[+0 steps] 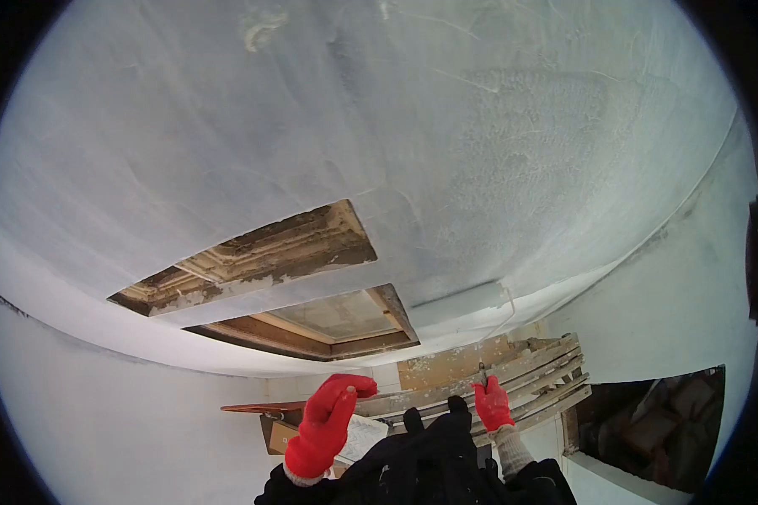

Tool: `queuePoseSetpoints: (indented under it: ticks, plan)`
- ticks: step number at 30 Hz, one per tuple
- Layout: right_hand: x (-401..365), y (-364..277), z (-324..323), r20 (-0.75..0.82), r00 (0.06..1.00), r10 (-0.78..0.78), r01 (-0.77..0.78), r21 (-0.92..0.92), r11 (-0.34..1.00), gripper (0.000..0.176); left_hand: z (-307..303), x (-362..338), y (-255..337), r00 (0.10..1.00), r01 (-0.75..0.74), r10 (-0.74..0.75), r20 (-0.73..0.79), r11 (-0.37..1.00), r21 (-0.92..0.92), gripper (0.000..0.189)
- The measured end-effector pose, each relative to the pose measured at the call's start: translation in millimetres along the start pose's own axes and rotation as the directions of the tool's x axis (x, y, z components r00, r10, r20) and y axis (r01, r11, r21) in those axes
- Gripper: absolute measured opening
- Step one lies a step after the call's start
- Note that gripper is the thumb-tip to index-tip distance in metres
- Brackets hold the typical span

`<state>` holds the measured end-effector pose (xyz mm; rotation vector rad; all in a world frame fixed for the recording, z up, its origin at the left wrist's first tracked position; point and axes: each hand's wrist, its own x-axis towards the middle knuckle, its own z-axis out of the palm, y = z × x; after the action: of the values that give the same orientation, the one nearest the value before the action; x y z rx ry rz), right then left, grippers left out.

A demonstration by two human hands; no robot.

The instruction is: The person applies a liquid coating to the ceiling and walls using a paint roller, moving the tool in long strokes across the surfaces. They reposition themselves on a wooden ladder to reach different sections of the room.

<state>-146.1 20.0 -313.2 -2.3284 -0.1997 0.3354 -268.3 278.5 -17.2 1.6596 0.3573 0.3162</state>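
Head view: the right grip [494, 405] is closed round the handle [483, 371] of a paint roller [478, 297], whose sleeve sits beyond it on the wall [514, 151], beside the window frame's [402, 316] right edge; the left grip [322, 429] is curled, contents unclear.

From the view's centre, the recess [269, 252] is sitting at nine o'clock in the wall [514, 151], with the window [337, 318] lying between seven and eight. The paint roller [461, 302] is lying at four, its handle reaching the right hand [492, 404] at five, over the planks [556, 368]. The left hand [324, 425] is hovering near seven, right of the box [281, 435].
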Motion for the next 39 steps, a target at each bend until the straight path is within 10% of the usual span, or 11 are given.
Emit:
queuePoseSetpoints:
  ticks: [11, 20, 29, 37, 39]
  plan:
    - [22.7, -272.8, -114.4, -0.337, 0.85, -0.405, 0.517, 0.384, 0.765, 0.018, -8.6, -7.6, 5.3, 0.989, -0.125, 0.126, 0.08, 0.992, -0.02, 0.02]
    - [-0.6, -150.9, -21.9, -0.216, 0.92, -0.327, 0.37, 0.207, 0.906, 0.025, -27.1, -20.7, -18.7, 1.0, -0.025, 0.028, 0.01, 0.978, -0.208, 0.02]
    - [1.0, 17.2, 93.5, 0.002, 0.987, 0.16, -0.159, -0.064, 0.985, 0.032, -17.3, -9.4, -63.6, 0.983, 0.072, -0.021, 0.185, 0.96, -0.272, 0.026]
    - [-61.8, -95.7, -19.6, 0.313, 0.948, 0.055, -0.11, 0.159, 0.981, 0.05, -26.3, 2.8, -93.1, 0.865, -0.06, -0.188, 0.465, 0.881, 0.469, 0.038]
    - [-54.6, -95.5, -5.6, 0.12, 0.974, -0.192, 0.155, 0.261, 0.953, 0.042, -20.7, 2.7, -109.0, 0.812, -0.248, -0.146, 0.565, 0.791, 0.56, 0.047]
